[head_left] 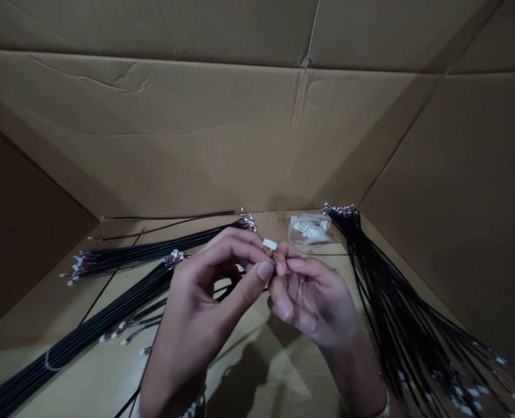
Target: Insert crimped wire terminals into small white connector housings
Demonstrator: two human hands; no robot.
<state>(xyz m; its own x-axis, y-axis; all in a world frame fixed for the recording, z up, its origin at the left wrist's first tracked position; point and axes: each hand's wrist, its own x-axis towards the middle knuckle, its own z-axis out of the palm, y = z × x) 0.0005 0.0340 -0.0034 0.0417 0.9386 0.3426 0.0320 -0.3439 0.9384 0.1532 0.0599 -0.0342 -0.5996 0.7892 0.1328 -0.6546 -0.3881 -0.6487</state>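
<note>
A small white plug connector [270, 244] with thin coloured wires stands up between my two hands. My left hand [209, 290] is closed in a pinch, thumb against forefinger, just below the connector and on its wires. From the right, my right hand [312, 293] pinches a thin reddish wire beside the connector, its other fingers curled. A black cable passes behind my left hand. Exactly where the wires enter the connector is hidden by the fingertips.
Bundles of black cables with white connectors lie at the left [122, 249], front left [78, 342] and right [383, 296]. A clear bag [310, 228] of small white parts rests at the back. Cardboard walls [196, 139] enclose the work surface.
</note>
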